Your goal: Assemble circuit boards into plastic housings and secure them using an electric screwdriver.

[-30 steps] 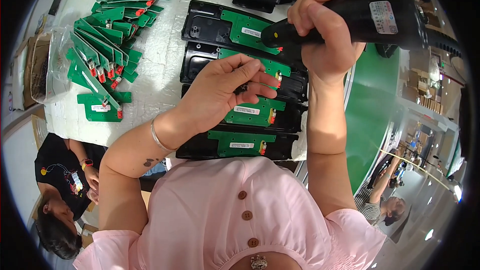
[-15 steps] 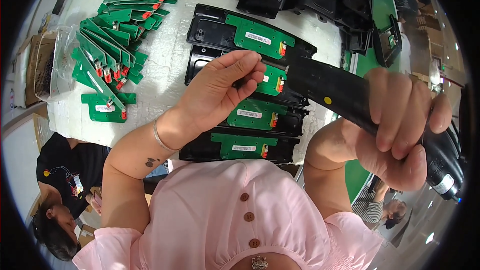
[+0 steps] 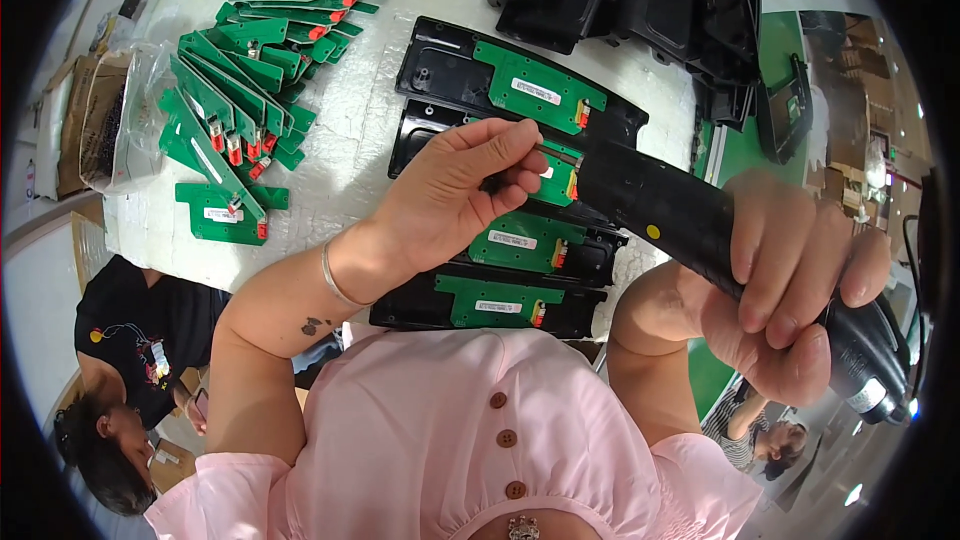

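My right hand is wrapped round a black electric screwdriver, held slanting with its thin metal bit pointing left. At the tip of the bit, my left hand is closed in a pinch; whatever its fingertips hold is too small or hidden to make out. Below both hands, several black plastic housings lie in a column, each bearing a green circuit board with a white label and a red-and-yellow connector. My left hand covers part of the second housing from the far end.
Loose green circuit boards lie heaped on the white foam surface at the left. Black plastic parts are piled at the far right. A cardboard box with a plastic liner stands at the left edge. Two people are nearby.
The view has shifted slightly, so the table things sit a little further right. The screwdriver tip and my left fingertips stay close together; both grips are unchanged.
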